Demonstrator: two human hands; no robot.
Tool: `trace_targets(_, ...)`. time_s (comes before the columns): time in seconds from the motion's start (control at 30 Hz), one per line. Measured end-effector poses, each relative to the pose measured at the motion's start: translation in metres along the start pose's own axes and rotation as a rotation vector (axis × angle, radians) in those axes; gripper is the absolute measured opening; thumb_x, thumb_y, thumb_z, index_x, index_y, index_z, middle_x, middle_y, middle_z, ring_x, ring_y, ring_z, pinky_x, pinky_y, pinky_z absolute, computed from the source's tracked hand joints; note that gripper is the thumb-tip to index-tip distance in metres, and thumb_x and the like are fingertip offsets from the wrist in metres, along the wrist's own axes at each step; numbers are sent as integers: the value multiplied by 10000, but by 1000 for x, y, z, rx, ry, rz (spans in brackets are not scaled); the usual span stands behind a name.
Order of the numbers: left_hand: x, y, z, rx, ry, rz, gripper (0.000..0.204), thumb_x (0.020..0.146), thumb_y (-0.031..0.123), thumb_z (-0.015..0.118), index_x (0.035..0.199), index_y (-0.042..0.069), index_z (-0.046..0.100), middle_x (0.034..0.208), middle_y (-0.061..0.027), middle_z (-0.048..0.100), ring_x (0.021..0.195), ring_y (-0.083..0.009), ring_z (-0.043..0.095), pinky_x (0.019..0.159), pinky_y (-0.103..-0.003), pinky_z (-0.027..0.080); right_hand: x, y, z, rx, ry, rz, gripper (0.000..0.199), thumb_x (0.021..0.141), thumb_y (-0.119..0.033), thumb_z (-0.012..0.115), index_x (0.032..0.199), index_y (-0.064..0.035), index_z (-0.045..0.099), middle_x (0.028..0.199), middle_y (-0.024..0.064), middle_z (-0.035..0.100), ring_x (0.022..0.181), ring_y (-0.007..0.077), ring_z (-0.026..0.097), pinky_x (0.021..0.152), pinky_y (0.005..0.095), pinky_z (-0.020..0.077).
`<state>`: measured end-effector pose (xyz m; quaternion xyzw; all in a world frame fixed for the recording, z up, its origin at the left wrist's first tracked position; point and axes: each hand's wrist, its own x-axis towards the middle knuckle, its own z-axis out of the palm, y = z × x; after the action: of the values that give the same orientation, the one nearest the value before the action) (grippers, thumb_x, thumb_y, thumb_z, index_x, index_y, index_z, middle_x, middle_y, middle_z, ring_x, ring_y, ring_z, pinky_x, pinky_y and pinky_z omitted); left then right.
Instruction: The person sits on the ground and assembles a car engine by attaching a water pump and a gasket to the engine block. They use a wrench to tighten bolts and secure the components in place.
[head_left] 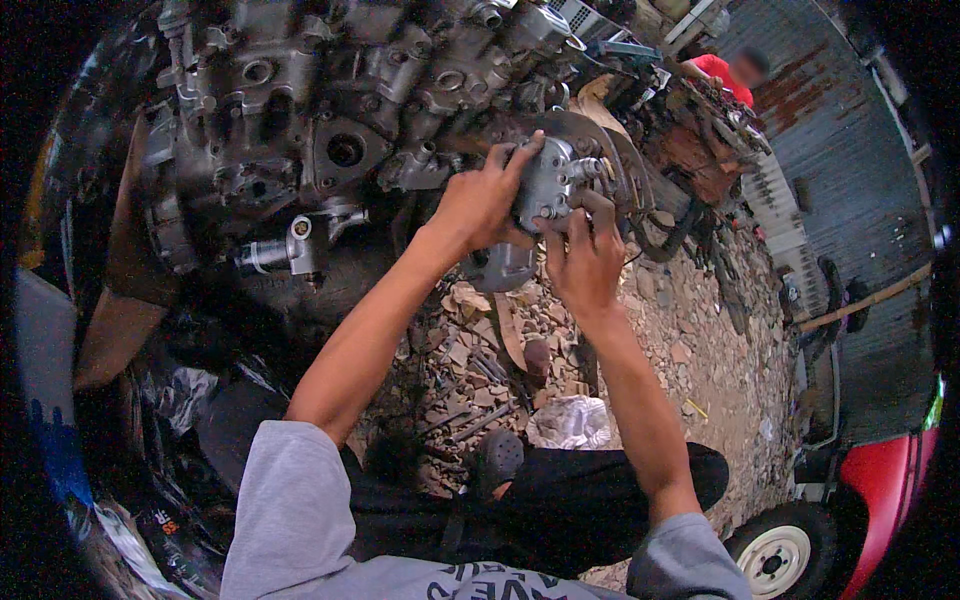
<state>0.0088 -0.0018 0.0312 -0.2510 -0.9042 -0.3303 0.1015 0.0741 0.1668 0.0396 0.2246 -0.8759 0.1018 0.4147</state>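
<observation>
A silvery metal cover (548,180) with bolt holes and short pipe fittings (585,172) is between my two hands, at the right end of a greasy engine (300,95). My left hand (484,200) grips its left side, the fingers reaching up to the top edge. Bent around the lower right edge are the fingers of my right hand (588,250). A rounded grey metal piece (508,268) shows just beneath the cover. Whether the cover touches the engine I cannot tell.
Broken stones (470,360) and long metal rods or bolts (480,424) lie on the ground below, beside a crumpled white plastic bag (570,424). A silver cylindrical fitting (300,245) projects from the engine. At lower right stands a wheel (775,560) under red bodywork. Someone in red (715,72) is far off.
</observation>
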Motion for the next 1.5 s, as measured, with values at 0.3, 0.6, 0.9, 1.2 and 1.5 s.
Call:
trace_targets(0.3,-5,-10,3,54,89,73,1340,507,312,942,1558,231,114,1360,-276,452,972,-497,638,788,-509,562,15,-6,-11,-64,-153,-72,211,814,-212,753,1013,-176,690,1070,106,532,805,309,636,673,450,513)
trace_targets(0.6,-8,-9,3,51,82,90,1336,533,312,932,1562,199,87,1420,-273,408,1002,-505,626,793,-514,558,14,-17,-8,-39,-183,119,275,800,-204,726,1063,-139,679,1139,166,542,872,319,648,710,453,512)
trace_targets(0.9,-7,3,-5,-16,7,-11,1309,539,157,924,1558,236,106,1511,-221,357,1176,-496,543,944,-525,515,8,-6,-2,-1,-182,94,253,776,-154,723,1026,-145,684,1169,147,531,883,331,647,713,470,514)
trace_targets(1.2,-10,-4,-9,-113,26,43,1290,577,208,920,1566,241,92,1487,-237,398,1206,-481,531,985,-498,492,14,-19,-17,138,-170,143,215,841,-185,735,1046,-154,676,1132,134,560,863,348,653,710,434,545)
trace_targets(1.5,-7,21,-64,-32,-122,11,683,773,390,804,1310,34,577,1148,-236,671,1097,-358,644,974,-405,484,14,43,-56,299,-16,-30,169,864,-194,726,947,-62,660,905,109,669,800,315,679,692,402,552)
